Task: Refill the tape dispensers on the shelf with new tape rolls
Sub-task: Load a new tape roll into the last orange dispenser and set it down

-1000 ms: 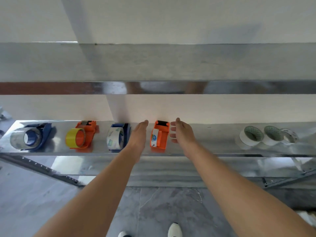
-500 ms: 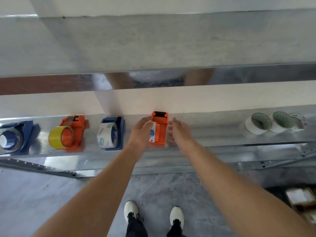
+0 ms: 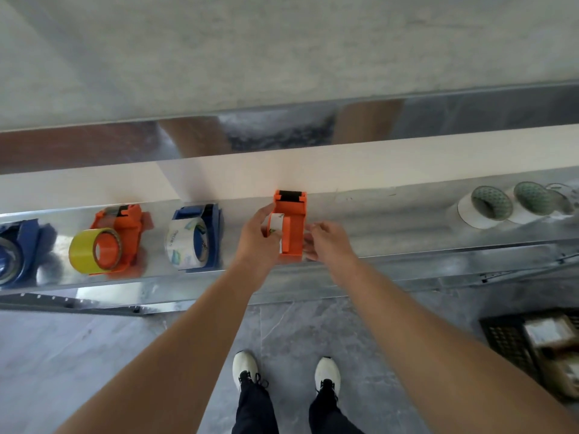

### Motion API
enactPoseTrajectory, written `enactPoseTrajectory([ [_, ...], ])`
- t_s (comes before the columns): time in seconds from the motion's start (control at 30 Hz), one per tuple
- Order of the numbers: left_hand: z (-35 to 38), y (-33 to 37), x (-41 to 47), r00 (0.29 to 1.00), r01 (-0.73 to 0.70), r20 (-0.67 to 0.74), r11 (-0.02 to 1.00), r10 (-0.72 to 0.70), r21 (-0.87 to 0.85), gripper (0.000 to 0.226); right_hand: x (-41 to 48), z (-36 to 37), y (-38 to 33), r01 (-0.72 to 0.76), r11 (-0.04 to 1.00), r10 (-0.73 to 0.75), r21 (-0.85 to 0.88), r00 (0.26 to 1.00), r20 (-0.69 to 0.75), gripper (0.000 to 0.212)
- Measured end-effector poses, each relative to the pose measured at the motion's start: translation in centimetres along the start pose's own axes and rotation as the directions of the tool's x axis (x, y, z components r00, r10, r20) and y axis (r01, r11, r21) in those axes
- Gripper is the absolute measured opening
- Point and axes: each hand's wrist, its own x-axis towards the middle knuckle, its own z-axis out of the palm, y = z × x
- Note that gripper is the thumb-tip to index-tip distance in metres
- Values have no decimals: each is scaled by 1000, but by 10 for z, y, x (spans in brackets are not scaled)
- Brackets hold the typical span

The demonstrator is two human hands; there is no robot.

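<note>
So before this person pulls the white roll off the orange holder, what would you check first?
1. Left hand grips the white roll: ok, its fingers curl round it.
2. Right hand steadies the orange dispenser: cannot tell; its fingers are at the side, but contact is blurred.
3. Dispenser rests on the shelf: ok.
4. Serrated cutter faces away from both hands: ok, it is at the far end.
5. Blue dispenser clear of the left hand: ok, a gap shows.
6. Spare white rolls on hand: ok, at the shelf's right end.
</note>
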Motion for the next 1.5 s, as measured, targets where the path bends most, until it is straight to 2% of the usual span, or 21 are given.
enactPoseTrajectory([
  [0.07,1,-3,1,1000,15,2,1000,-15,-7,52,3,-1,2,7,1000,-7,-23,1000,12,4],
  [0.2,0,-4,-2,999,21,40,994,-17,-109,41,6,-3,9,0,991,1,-133,1000,6,27],
  [0.3,-2,-4,-6,996,51,79,966,-32,-253,39,7,-8,14,12,988,-18,-155,999,-41,28],
  [0.47,-4,-12,-4,990,126,110,864,-83,-487,44,7,-14,16,43,989,-55,-142,995,-83,26],
  [0.6,-1,-22,-4,990,137,103,811,-96,-568,50,10,-18,13,92,988,-105,-121,989,-102,39],
  [0.73,2,-21,-10,992,123,44,825,-119,-552,40,5,-19,6,124,989,-132,-82,985,-113,39],
  [0.83,5,-22,-10,988,109,-41,850,-152,-515,26,1,-20,0,112,993,-116,-39,988,-101,24],
  [0.9,6,-22,-7,978,103,-103,855,-180,-509,22,-2,-20,-2,110,994,-110,-2,989,-94,21],
  [1.0,7,-23,0,955,102,-213,903,-207,-417,25,-6,-19,-3,124,991,-120,49,990,-80,23],
  [1.13,8,-23,6,941,81,-295,955,-168,-286,20,-11,-15,-4,158,987,-155,41,986,-66,26],
  [1.2,8,-22,6,941,68,-311,973,-136,-221,17,-11,-13,-2,177,984,-175,28,982,-63,26],
  [1.33,9,-25,6,948,64,-302,990,-98,-123,26,-7,-7,2,233,971,-237,-61,969,-70,23],
  [1.5,11,-39,6,940,34,-332,988,-83,-151,27,-8,-4,2,288,950,-296,-117,954,-56,24],
])
